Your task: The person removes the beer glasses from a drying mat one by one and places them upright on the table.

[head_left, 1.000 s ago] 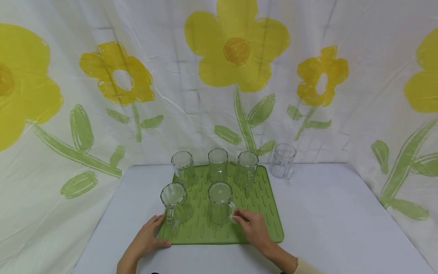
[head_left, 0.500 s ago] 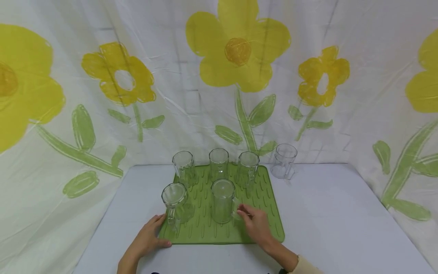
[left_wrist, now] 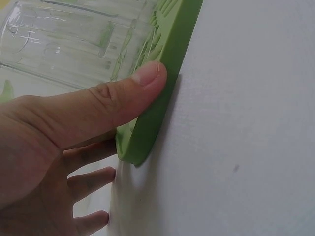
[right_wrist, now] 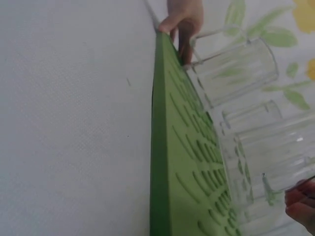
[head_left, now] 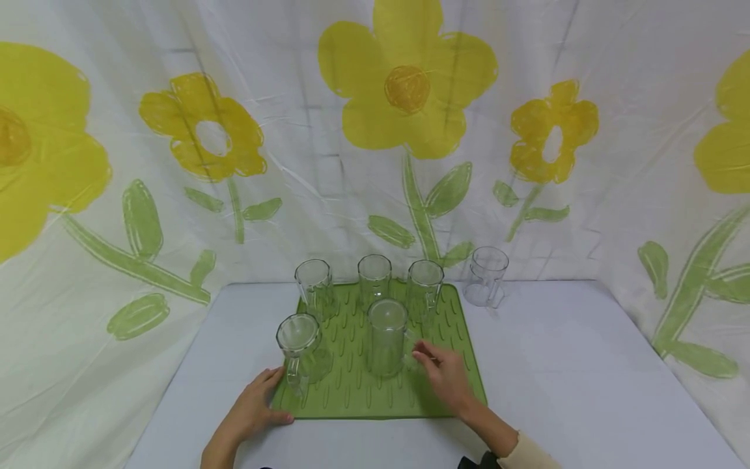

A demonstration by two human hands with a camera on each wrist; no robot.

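Clear glass mug [head_left: 387, 342], lower middle of frame: probably heavyish, slick, breakable, so use the handle [head_left: 409, 335]; right grip [head_left: 448, 379] pinches that, left grip [head_left: 250, 405] sits spread at the green mat [head_left: 351, 405]

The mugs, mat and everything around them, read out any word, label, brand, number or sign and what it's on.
None can be read: the glass mugs, green drying mat and white table show no writing, and the curtain bears only a flower pattern.
The black object by the right sleeve is too cut off to tell.
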